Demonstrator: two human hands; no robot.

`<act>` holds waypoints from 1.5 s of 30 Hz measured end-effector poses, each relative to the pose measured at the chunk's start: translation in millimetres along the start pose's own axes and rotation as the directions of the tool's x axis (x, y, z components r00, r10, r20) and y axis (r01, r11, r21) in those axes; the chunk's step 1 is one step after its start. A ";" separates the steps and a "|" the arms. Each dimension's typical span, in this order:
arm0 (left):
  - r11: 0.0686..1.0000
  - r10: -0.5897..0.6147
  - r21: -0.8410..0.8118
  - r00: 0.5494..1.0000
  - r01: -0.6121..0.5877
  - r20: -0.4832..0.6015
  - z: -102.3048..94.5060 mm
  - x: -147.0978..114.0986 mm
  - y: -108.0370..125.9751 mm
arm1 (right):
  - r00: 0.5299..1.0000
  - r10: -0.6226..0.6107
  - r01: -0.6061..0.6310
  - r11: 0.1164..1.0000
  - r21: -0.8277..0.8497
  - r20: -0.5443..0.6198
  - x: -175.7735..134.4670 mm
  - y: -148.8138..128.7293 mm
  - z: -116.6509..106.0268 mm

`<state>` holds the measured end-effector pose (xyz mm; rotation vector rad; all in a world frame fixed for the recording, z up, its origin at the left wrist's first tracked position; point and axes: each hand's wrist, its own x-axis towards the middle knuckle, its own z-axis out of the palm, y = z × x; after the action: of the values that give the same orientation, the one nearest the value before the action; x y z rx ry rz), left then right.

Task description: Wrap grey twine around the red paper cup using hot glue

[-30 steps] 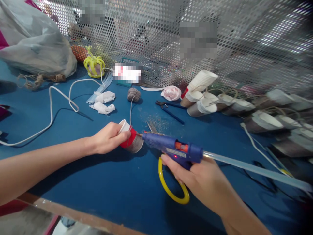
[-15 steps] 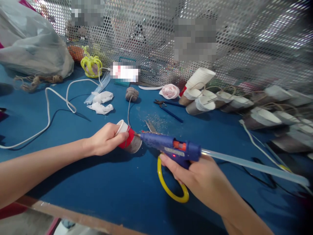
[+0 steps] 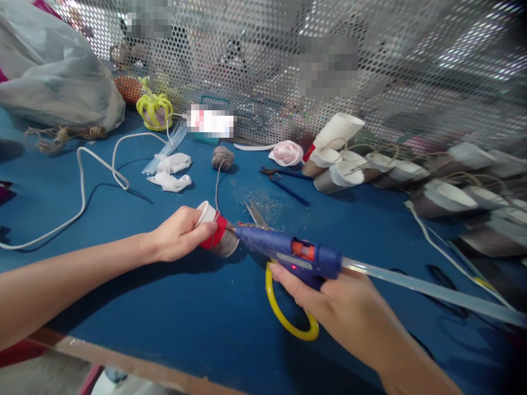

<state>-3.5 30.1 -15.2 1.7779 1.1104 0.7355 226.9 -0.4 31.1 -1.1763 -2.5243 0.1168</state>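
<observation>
My left hand [image 3: 181, 233] is closed around a small paper cup [image 3: 219, 236], tilted on its side, red with grey yarn wound over its lower part. A strand runs from the cup back to a grey yarn ball [image 3: 223, 157]. My right hand [image 3: 321, 299] grips a blue hot glue gun [image 3: 284, 244] with a lit red light and a long clear glue stick out of its rear. The gun's nozzle is at the cup's side. Under the gun lie scissors [image 3: 269, 307] with yellow handles, partly hidden by the gun and my right hand.
Pliers [image 3: 288, 184], a pink fabric rose [image 3: 287, 153] and white scraps [image 3: 171, 173] lie farther back. Several wrapped cups [image 3: 341, 174] with handles line the right. A white cable [image 3: 82, 186] crosses the left, near a plastic bag [image 3: 53, 71]. Perforated metal [image 3: 255, 55] stands behind.
The rear of the glue gun has shifted slightly right and down with my right hand, its nozzle staying at the cup. My left hand and the cup are nearly still.
</observation>
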 end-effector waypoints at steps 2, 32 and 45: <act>1.000 0.012 -0.020 1.000 -0.011 0.014 -0.5 0.0 0.8 | 0.999 0.046 -0.046 0.999 0.024 0.007 -0.6 0.2 0.2; 0.988 -0.094 -0.125 0.994 0.086 -0.055 2.0 1.1 5.9 | 0.989 0.089 -0.111 0.972 0.205 0.116 -3.8 -15.6 4.5; 0.999 0.021 0.031 0.999 -0.020 -0.027 1.0 0.6 -3.3 | 0.995 0.091 -0.096 0.978 0.183 0.034 0.3 7.0 0.6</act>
<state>-3.7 30.9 -18.6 1.8124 1.1280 0.7609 231.6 4.4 29.1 -1.2251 -2.4190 0.3832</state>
